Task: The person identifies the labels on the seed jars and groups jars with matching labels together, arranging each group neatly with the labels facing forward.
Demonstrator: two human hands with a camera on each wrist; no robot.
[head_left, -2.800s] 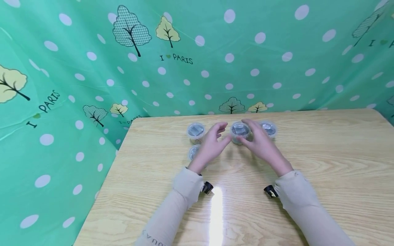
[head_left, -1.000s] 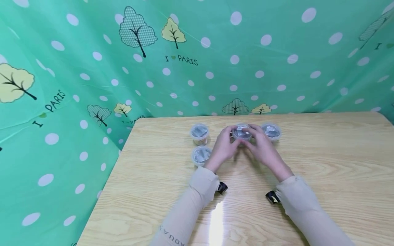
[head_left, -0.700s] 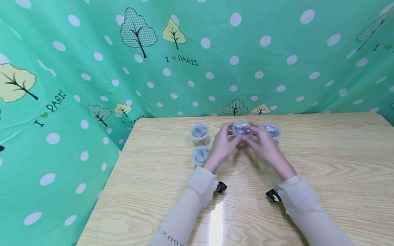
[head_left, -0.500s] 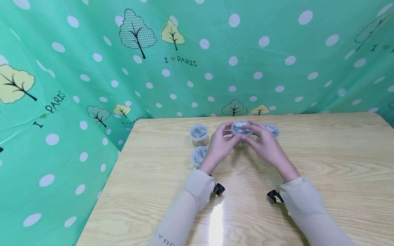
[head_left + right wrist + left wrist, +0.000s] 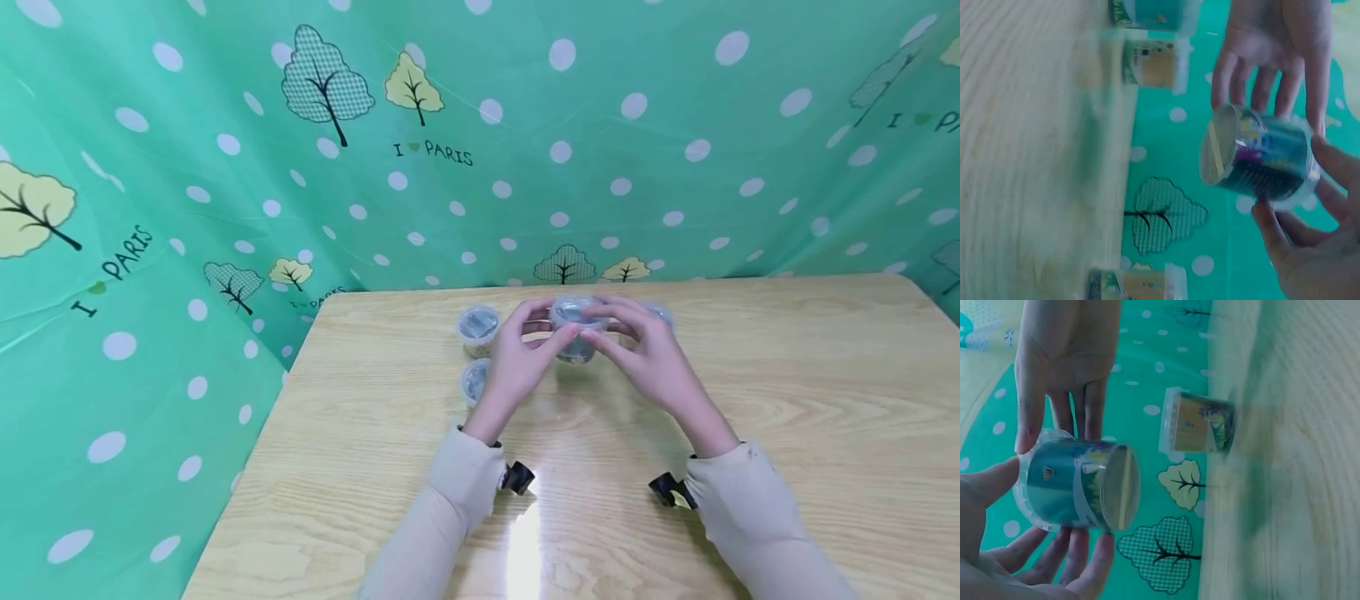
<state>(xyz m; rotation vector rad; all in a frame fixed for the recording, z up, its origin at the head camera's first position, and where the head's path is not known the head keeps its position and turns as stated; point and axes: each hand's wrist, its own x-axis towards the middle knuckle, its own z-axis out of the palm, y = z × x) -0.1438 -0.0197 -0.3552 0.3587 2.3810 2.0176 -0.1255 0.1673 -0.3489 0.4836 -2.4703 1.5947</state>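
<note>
A clear round plastic tub (image 5: 576,350) with a lid is off the table, upright between my two hands. Its printed label (image 5: 1088,478) and a pale strip at its base show in the left wrist view. My left hand (image 5: 523,354) holds the tub's left side, thumb at the near rim and fingers round the back. From the right, my right hand (image 5: 647,354) grips it with thumb near the other thumb. In the right wrist view the tub (image 5: 1260,153) is tilted, with fingers of both hands on it.
Two similar lidded tubs (image 5: 478,325) stand one behind the other to the left, the nearer tub (image 5: 474,379) partly behind my left arm. Another tub (image 5: 660,315) stands behind my right hand. The wooden table (image 5: 360,433) meets a green polka-dot curtain (image 5: 450,217) at the back.
My left hand has come in from beside the tub to hold it with my right. The tub has then risen off the table between both hands. The other tubs stay standing.
</note>
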